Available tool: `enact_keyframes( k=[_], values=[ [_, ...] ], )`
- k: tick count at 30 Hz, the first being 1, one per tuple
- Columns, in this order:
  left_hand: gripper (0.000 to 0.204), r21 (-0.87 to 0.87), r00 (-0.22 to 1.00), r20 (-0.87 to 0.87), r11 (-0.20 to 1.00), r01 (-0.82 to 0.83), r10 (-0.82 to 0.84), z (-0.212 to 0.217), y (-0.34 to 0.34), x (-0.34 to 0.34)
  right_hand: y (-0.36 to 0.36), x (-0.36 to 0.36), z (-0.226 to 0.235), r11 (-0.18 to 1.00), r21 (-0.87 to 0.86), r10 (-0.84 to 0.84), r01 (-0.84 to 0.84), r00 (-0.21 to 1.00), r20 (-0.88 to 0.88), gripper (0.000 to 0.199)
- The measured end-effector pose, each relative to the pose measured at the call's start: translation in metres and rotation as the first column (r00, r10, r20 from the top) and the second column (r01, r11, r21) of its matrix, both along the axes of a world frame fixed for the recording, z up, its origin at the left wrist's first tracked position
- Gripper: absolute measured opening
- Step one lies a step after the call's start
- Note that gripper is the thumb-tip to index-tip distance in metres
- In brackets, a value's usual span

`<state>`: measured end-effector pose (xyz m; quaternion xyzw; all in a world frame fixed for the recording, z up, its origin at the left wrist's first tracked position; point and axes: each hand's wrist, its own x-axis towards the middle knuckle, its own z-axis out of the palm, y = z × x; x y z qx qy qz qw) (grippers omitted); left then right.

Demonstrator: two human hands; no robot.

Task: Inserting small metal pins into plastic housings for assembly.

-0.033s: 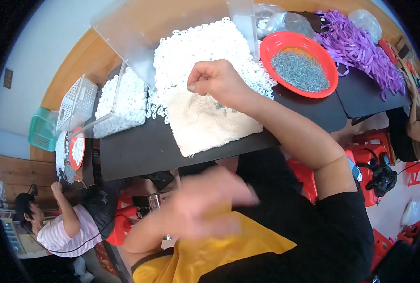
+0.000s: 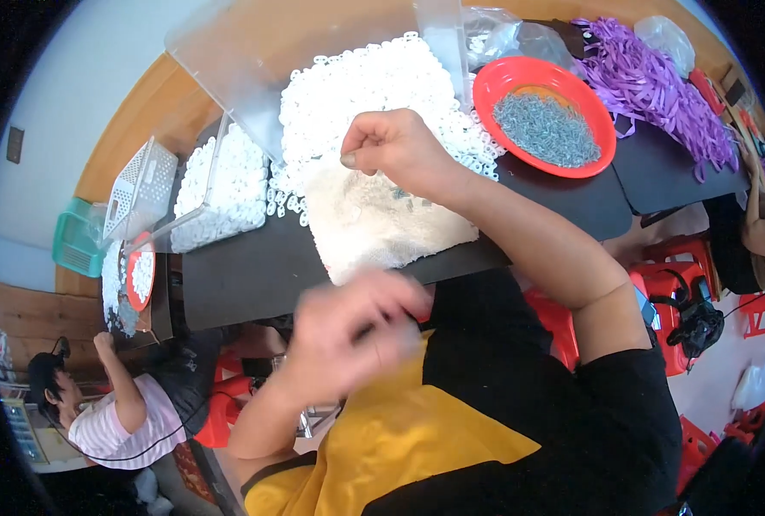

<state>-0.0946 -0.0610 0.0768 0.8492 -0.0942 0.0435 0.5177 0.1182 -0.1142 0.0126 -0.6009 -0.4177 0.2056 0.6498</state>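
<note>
Over the cream cloth (image 2: 382,224), a small piece is pinched by the right hand (image 2: 391,146); the left hand's (image 2: 348,331) grip is blurred and cannot be told.

Two hands (image 2: 395,146), one red bowl (image 2: 496,86), one cream cloth (image 2: 374,224)

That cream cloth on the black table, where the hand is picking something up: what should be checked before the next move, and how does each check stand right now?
1. Right hand over the cream cloth, fingers pinched: ok.
2. What the pinch holds: cannot tell, too small.
3. Left hand sharp enough to judge its grip: not ok, it is blurred, down near the lap.
4. Pile of white rings beside the cloth, close to the right hand: ok.
5. Red bowl of small grey metal parts sitting flat on the table: ok.
6. A few small grey pieces lying on the cloth: ok, though their kind cannot be told.
</note>
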Motion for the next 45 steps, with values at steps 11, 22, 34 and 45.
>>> enact_keyframes(
  k=[11, 22, 34, 45],
  values=[
    [0.015, 0.380, 0.797, 0.388, 0.707, -0.597, 0.464, -0.089, 0.064, 0.060, 0.002, -0.008, 0.004, 0.998, 0.026, 0.051, -0.049, 0.995, -0.086, 0.010],
    [0.003, -0.273, 0.735, -0.037, 0.701, -0.659, 0.677, -0.079, 0.050, 0.054, 0.001, -0.019, 0.001, 0.995, -0.100, 0.034, -0.026, 0.996, 0.081, 0.007],
    [0.005, -0.433, 0.675, 0.028, 0.617, -0.657, 0.737, -0.079, 0.034, 0.059, 0.000, -0.033, 0.001, 0.993, -0.103, -0.032, 0.057, 0.973, 0.229, 0.009],
    [0.011, -0.204, 0.713, 0.234, 0.750, -0.629, 0.661, -0.091, 0.042, 0.054, 0.008, -0.018, -0.011, 0.996, -0.082, -0.043, 0.041, 0.999, -0.027, 0.008]
  ],
)
